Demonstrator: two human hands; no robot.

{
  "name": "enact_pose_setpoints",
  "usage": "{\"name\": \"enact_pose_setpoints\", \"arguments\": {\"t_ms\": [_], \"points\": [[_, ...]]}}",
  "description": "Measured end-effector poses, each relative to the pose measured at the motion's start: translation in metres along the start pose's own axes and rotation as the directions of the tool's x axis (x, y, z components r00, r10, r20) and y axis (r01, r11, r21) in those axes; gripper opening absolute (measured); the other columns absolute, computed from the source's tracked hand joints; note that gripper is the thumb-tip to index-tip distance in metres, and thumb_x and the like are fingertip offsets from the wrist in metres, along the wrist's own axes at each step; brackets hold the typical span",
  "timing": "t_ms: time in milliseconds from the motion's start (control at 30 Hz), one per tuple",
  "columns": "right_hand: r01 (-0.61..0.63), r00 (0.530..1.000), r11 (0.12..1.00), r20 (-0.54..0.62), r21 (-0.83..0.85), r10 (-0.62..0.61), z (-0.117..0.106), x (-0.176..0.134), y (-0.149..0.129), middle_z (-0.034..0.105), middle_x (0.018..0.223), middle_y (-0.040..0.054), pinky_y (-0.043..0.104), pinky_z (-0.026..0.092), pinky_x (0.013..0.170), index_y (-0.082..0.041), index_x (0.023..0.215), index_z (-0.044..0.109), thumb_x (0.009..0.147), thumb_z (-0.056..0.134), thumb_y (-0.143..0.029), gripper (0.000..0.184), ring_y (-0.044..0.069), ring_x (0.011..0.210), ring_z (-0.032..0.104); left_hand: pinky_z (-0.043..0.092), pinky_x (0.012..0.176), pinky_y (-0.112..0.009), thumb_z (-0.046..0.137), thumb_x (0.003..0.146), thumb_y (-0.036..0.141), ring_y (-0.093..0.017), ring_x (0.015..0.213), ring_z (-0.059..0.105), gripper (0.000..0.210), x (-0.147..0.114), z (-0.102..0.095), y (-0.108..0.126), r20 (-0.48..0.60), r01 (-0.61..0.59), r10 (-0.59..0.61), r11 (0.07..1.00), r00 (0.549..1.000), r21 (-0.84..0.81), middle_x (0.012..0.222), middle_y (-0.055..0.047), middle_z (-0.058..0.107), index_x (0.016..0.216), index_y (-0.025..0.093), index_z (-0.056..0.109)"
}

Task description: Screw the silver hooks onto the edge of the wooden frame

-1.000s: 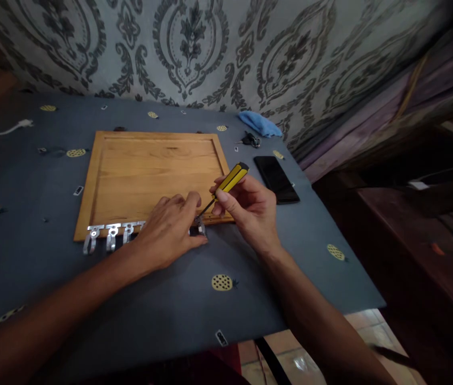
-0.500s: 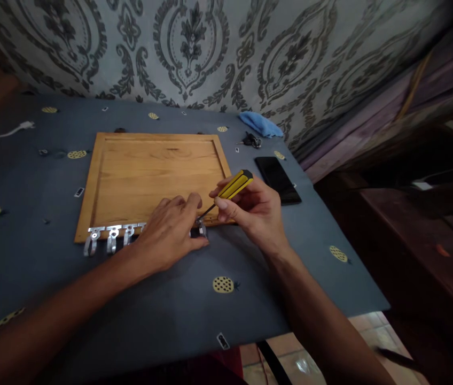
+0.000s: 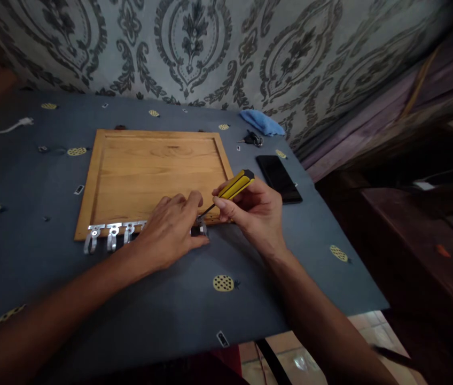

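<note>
A framed wooden panel (image 3: 158, 171) lies flat on the table. Along its near edge sits a row of silver metal hooks (image 3: 95, 234), some hidden under my left hand (image 3: 172, 230). That hand bears down on the edge, thumb and forefinger around the rightmost metal hook (image 3: 203, 230). In my right hand (image 3: 262, 216) is a screwdriver (image 3: 235, 186) with a yellow and black handle, pinched by the fingers. Its shaft slants down to the left, with the tip at the rightmost hook; the exact contact is too small to make out.
Right of the panel lies a black phone (image 3: 279, 179). Behind it are keys (image 3: 253, 139) and a blue cloth (image 3: 262, 123) near the patterned wall. A white cable (image 3: 6, 130) lies at the far left. The grey tablecloth (image 3: 162, 315) ends at the right edge.
The view has shifted very slightly. Both hands and the screwdriver stay at the same hook, with no clear movement against the panel.
</note>
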State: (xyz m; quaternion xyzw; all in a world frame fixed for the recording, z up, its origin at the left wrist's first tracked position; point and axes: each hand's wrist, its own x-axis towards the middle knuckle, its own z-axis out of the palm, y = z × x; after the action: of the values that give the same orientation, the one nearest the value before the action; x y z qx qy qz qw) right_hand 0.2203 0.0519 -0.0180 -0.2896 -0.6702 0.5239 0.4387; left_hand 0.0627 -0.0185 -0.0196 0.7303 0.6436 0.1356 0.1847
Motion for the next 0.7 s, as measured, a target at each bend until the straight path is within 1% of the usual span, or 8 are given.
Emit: {"name": "enact_pose_setpoints", "arguments": {"t_ms": [100,167,233,333,433,533,600,700], "points": [[-0.001,0.999,1.0,0.051,0.028,-0.001,-0.0031,0.0014,-0.0015,0.067,0.075,-0.0029,0.022,0.054,0.049,-0.022,0.087,0.068,0.075,0.085,-0.043,0.029,0.008,0.052,0.058,0.047,0.089,-0.045,0.079,0.079,0.039,-0.033,0.105,0.061,0.05,0.0,0.0002,-0.0001,0.012,-0.004,0.004,1.0,1.0,0.007,0.11,-0.011,0.066,0.111,0.018,0.045],[0.001,0.995,1.0,0.096,0.025,-0.004,-0.0049,0.0021,-0.0027,0.066,0.07,-0.003,0.025,0.057,0.053,-0.022,0.092,0.07,0.078,0.082,-0.044,0.029,0.01,0.054,0.06,0.047,0.087,-0.044,0.079,0.079,0.039,-0.033,0.104,0.062,0.049,0.0001,0.001,-0.0008,0.003,-0.016,0.016,1.0,1.0,0.009,0.109,-0.011,0.066,0.11,0.019,0.045],[-0.001,0.994,1.0,0.111,0.003,0.001,-0.0057,0.0023,-0.0032,0.065,0.066,-0.0028,0.026,0.057,0.055,-0.022,0.093,0.071,0.079,0.081,-0.045,0.029,0.012,0.055,0.061,0.047,0.086,-0.044,0.079,0.079,0.039,-0.032,0.103,0.062,0.049,0.0002,0.0022,-0.0016,-0.015,-0.026,0.026,1.0,1.0,0.013,0.108,-0.009,0.067,0.108,0.02,0.045],[-0.021,0.998,1.0,0.06,-0.018,0.022,-0.005,0.0016,-0.0019,0.064,0.065,-0.0032,0.024,0.052,0.049,-0.021,0.088,0.072,0.075,0.084,-0.046,0.031,0.01,0.051,0.057,0.048,0.087,-0.043,0.079,0.078,0.04,-0.032,0.104,0.063,0.049,0.0001,0.0037,-0.0024,-0.038,-0.021,0.021,1.0,0.999,0.014,0.107,-0.008,0.067,0.107,0.021,0.044],[0.002,1.0,1.0,0.004,-0.025,-0.002,-0.0038,0.0003,0.0014,0.061,0.066,-0.0043,0.022,0.048,0.045,-0.021,0.082,0.07,0.071,0.087,-0.045,0.031,0.008,0.049,0.054,0.048,0.088,-0.044,0.079,0.078,0.039,-0.032,0.104,0.062,0.05,-0.0001,0.0042,-0.0022,-0.039,-0.01,0.01,1.0,0.999,0.009,0.108,-0.008,0.067,0.108,0.021,0.045],[0.042,0.999,0.998,-0.02,-0.054,-0.043,-0.0027,-0.0013,0.0046,0.061,0.07,-0.004,0.021,0.048,0.045,-0.021,0.078,0.067,0.071,0.087,-0.044,0.031,0.008,0.051,0.054,0.048,0.087,-0.044,0.079,0.078,0.039,-0.032,0.103,0.062,0.049,-0.0005,0.0042,-0.0022,-0.037,-0.008,0.008,1.0,0.999,0.011,0.109,-0.009,0.066,0.11,0.021,0.045],[0.056,0.997,0.995,-0.041,-0.078,-0.059,-0.0017,-0.0024,0.0051,0.06,0.069,-0.0041,0.021,0.047,0.045,-0.021,0.075,0.065,0.072,0.087,-0.044,0.031,0.008,0.051,0.054,0.048,0.087,-0.044,0.078,0.079,0.038,-0.031,0.103,0.062,0.049,-0.0008,0.0044,-0.0024,-0.04,-0.01,0.011,1.0,0.999,0.008,0.109,-0.01,0.066,0.11,0.02,0.046],[0.084,0.989,0.993,-0.116,-0.085,-0.094,0.0,-0.0033,0.0025,0.063,0.071,-0.004,0.022,0.049,0.044,-0.022,0.079,0.065,0.074,0.085,-0.044,0.03,0.008,0.05,0.055,0.047,0.087,-0.044,0.078,0.079,0.037,-0.031,0.102,0.062,0.047,-0.001,0.0047,-0.0029,-0.048,-0.015,0.014,1.0,0.999,-0.013,0.107,-0.009,0.067,0.109,0.021,0.046]]}}
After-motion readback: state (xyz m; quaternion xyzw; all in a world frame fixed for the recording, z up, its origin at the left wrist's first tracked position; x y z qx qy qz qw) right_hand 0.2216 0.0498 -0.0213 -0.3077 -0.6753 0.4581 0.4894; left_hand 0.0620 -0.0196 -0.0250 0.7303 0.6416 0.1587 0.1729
